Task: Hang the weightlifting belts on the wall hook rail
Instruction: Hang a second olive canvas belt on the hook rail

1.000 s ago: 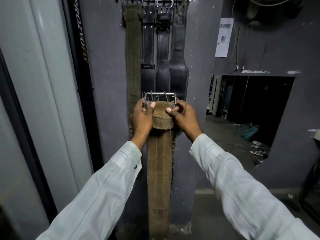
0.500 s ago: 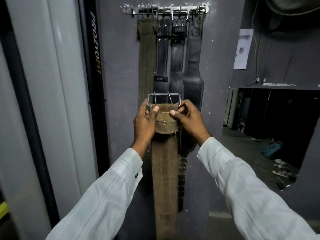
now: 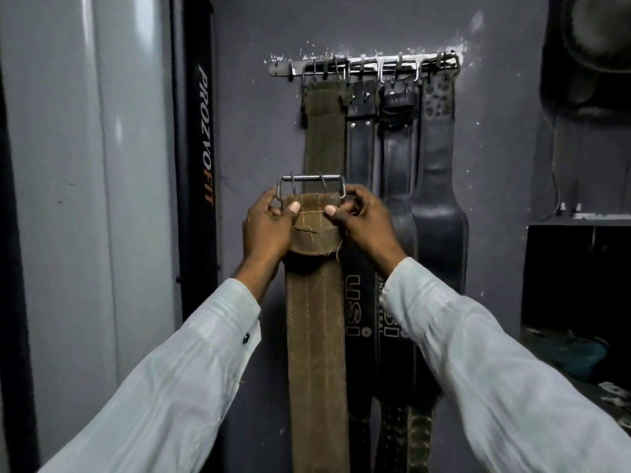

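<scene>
A brown suede weightlifting belt (image 3: 316,353) hangs straight down from my hands. My left hand (image 3: 268,233) and my right hand (image 3: 363,223) each grip its top end beside the steel double-prong buckle (image 3: 312,186), thumbs pressed on the stitched flap. The metal hook rail (image 3: 365,66) is fixed to the grey wall above, well clear of the buckle. On the rail hang an olive canvas belt (image 3: 324,138) and three dark leather belts (image 3: 437,186) to its right. The free hooks at the rail's left end (image 3: 281,68) are bare.
A black upright post lettered PROZVOFIT (image 3: 196,158) stands left of the belts, next to a pale panel (image 3: 85,199). A dark opening (image 3: 580,285) lies at the right, with a dark round object (image 3: 594,46) above it.
The view has tilted up and closer, bringing the whole rail into sight. My hands have raised the brown belt and shifted it left, now in front of the olive belt.
</scene>
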The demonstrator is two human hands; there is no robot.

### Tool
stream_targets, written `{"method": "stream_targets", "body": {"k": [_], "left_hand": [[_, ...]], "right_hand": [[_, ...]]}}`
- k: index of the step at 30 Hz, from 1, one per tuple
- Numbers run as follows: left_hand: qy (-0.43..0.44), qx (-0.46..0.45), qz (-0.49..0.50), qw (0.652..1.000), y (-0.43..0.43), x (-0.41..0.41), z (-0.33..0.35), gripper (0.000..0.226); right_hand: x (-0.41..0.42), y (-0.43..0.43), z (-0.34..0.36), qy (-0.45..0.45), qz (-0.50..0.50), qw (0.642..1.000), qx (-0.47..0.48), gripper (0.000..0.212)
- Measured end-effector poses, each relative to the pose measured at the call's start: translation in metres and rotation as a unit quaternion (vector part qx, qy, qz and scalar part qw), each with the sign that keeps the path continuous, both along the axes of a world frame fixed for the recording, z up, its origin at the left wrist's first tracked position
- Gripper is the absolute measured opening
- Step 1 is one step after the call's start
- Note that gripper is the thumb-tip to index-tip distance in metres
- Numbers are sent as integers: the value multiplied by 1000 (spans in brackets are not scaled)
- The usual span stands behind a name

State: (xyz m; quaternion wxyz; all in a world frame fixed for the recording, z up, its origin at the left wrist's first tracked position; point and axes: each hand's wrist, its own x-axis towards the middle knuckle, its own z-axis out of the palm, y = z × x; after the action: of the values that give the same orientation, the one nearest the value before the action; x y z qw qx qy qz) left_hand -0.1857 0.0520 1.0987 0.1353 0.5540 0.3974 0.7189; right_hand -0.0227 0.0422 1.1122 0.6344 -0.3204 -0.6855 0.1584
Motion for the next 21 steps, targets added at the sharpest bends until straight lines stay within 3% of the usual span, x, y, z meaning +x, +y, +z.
{"method": "stream_targets", "body": {"k": [4,16,21], "left_hand": [[25,29,24,999,55,-29,52,3],[28,124,96,987,175,-52,204,9],[8,140,68,988,202,-57,249,15]], "right_hand": [[-31,51,46,4,-40,998,38,27],[-63,180,195,-8,-97,988,122,27],[-67,200,240,-49,-155,975,154,36]]}}
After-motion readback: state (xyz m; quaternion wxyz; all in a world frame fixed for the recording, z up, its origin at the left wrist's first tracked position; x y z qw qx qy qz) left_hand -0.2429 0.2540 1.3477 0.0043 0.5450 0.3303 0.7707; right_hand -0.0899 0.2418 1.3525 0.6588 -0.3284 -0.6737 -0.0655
